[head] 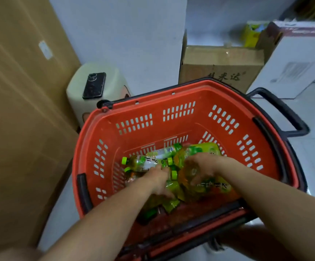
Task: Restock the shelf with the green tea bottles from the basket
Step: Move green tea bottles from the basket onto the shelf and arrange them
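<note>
Left arm: a bare forearm comes in from the lower left edge and crosses the near rim of the basket (171, 129), pointing up and to the right.
Left hand (159, 178): it is down among the green tea bottles (143, 162) with its back up and its fingers reaching forward onto the heap. Blur hides whether they grip anything, so I cannot tell.
Right arm: a bare forearm comes in from the right edge and slants down and left over the basket's near right rim.
Right hand (200, 166): it is palm down, fingers spread and curled round the amber shoulder of the near bottle (215, 187), clamped on it just behind the cap.
Hands together: they are side by side and nearly touching, over the middle of the basket.
Green tea bottles: a loose heap lies on its sides on the basket floor — clear plastic, amber tea, lime-green caps, green-and-white labels with dark characters.
Near bottle: its cap points left and its label lies toward the lower right.
Basket: orange-red plastic with slotted walls and black handles, standing on a pale floor.
Around it: a black phone (94, 85) lies on a cream stool (77, 102) by the far left corner — a brown cardboard box (220, 63) stands behind, and a white box (294, 59) to the right.
</note>
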The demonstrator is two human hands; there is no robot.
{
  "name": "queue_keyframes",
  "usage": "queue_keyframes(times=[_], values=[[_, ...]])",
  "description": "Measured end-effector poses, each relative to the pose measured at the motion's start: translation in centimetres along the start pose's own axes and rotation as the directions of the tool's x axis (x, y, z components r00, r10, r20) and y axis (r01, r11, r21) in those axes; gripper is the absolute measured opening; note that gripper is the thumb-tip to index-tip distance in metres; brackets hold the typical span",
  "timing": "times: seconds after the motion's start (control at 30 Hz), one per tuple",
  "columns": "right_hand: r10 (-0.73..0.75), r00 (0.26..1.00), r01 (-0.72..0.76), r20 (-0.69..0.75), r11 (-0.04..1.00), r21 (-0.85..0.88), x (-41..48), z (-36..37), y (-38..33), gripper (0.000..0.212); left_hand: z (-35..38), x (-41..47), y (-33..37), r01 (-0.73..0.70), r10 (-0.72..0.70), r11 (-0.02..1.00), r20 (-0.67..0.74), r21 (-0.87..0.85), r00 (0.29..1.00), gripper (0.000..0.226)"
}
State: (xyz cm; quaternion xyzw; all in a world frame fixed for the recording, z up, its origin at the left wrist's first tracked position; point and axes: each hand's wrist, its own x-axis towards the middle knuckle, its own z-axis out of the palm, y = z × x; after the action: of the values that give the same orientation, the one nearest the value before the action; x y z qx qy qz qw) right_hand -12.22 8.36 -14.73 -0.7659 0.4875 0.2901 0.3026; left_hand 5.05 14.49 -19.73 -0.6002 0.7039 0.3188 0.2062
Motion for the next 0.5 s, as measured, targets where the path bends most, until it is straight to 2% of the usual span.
queue_keyframes(times=[0.07, 0.17, 0.27, 0.37, 0.5], values=[[0.019, 0.999, -0.009, 0.05, 0.983, -0.186, 0.5, 0.5, 0.4, 0.103, 1.1, 1.1, 0.0, 0.023, -0.023, 1.0, 0.008, 0.01, 1.0, 0.108], [0.011, 1.0, -0.006, 0.015, 0.948, -0.32, 1.0, 0.9, -0.4, 0.086, 2.2, 2.1, -0.9, 0.075, -0.073, 0.997, 0.063, -0.026, 0.995, 0.124], [-0.008, 0.999, -0.012, -0.045, 0.906, -0.422, 1.2, 0.9, -0.9, 0.069, 2.1, 2.0, -1.3, 0.104, -0.103, 0.994, 0.035, -0.022, 0.994, 0.127], [0.003, 0.991, -0.055, -0.13, 0.914, -0.402, 0.9, 0.8, -0.5, 0.071, 0.7, 0.8, -1.1, 0.124, -0.125, 0.992, -0.053, -0.03, 0.991, 0.121], [0.076, 0.973, -0.123, -0.216, 0.969, -0.216, -1.3, -0.4, 0.3, 0.103, -2.7, -2.1, -1.6, 0.137, -0.188, 0.965, -0.225, -0.225, 0.956, 0.123]])
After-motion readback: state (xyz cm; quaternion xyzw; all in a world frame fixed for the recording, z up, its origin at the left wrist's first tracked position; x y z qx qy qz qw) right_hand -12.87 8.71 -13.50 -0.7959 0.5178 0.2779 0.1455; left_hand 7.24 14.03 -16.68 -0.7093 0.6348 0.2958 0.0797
